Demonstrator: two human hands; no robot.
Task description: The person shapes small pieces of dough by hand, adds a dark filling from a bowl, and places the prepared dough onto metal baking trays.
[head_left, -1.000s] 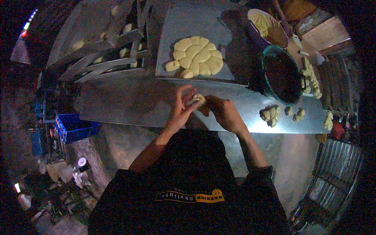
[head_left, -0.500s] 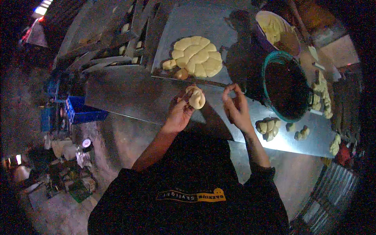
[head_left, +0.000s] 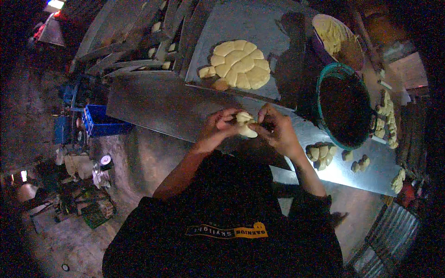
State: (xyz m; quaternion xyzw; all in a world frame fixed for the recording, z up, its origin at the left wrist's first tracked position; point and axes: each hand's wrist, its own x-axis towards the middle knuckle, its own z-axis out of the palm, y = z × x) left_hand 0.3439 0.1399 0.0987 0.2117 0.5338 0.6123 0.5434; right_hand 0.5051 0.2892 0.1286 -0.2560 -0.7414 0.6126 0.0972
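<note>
A pale piece of dough (head_left: 245, 125) is held in front of me, over the near part of the metal table. My left hand (head_left: 214, 130) cups it, fingers curled round its left side. From the right, my right hand (head_left: 281, 133) pinches its edge between thumb and fingers. Beyond my hands, a flat round of dough (head_left: 241, 64) scored into several sections lies on a metal tray (head_left: 204, 41). Beside that round sit a small dough piece (head_left: 206, 72) and a browner lump (head_left: 220, 84).
At right stand a teal basin (head_left: 320, 99) with dark contents and a purple bowl (head_left: 320, 48) of pale dough. Several dough lumps (head_left: 322, 155) lie near the table's front edge. Metal racks (head_left: 134, 53) are at far left; a blue crate (head_left: 104, 127) is below them.
My right hand has come left onto the dough piece and now pinches it; before, it was apart from it. The dough has turned in my left hand. The view has shifted slightly.
</note>
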